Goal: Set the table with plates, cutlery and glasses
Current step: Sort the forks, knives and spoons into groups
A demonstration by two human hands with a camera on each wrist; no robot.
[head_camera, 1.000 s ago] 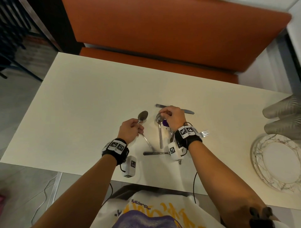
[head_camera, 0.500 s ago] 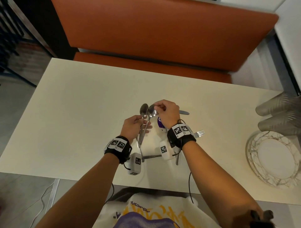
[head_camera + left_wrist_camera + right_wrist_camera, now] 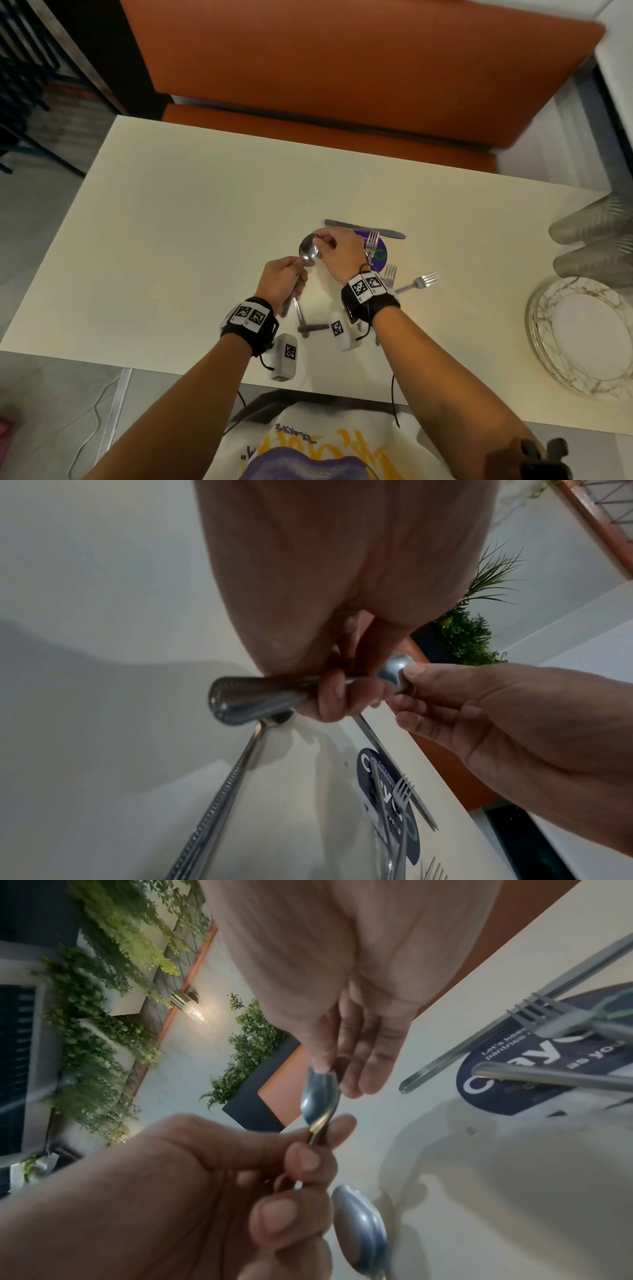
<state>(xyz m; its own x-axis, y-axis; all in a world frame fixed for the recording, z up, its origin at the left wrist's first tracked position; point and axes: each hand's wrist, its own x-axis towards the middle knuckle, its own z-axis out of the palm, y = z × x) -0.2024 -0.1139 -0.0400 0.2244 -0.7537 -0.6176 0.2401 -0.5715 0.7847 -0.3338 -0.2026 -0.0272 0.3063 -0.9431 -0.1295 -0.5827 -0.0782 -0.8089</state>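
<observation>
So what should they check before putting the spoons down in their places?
1. Left hand grips the spoon handles: ok.
2. Right hand pinches a spoon bowl at its tip: ok.
3. How many spoons are in the bunch: cannot tell; one more lies on the table below.
4. Bare table to the left for a place setting: ok.
5. Plates laid out: not ok, stacked at the right edge.
6. Knife and forks sorted: not ok, lying loose in a heap.
</observation>
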